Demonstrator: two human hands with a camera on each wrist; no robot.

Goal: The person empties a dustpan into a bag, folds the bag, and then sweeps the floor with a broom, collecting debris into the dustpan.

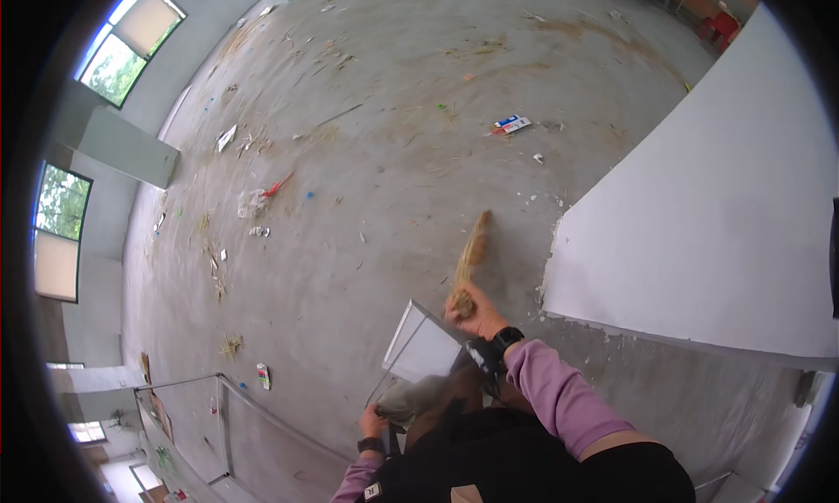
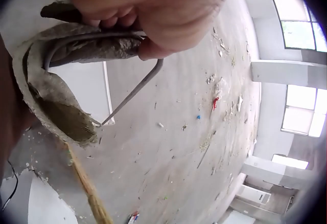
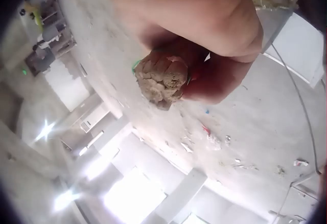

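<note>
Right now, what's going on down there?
A person's right hand grips a straw broom by one end, the other end pointing out ahead over the grey floor. The left hand holds a wire handle with grey material bunched around it; the handle runs to what looks like a white dustpan. Litter lies scattered about, including a blue-and-white box and a red scrap beside crumpled plastic. Whether the broom's tip touches the floor is hard to tell.

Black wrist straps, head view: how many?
2: one strap behind the right grip, which holds the straw broom; another strap behind the left grip, which holds the wire handle. Sleeves may hide more.
</note>
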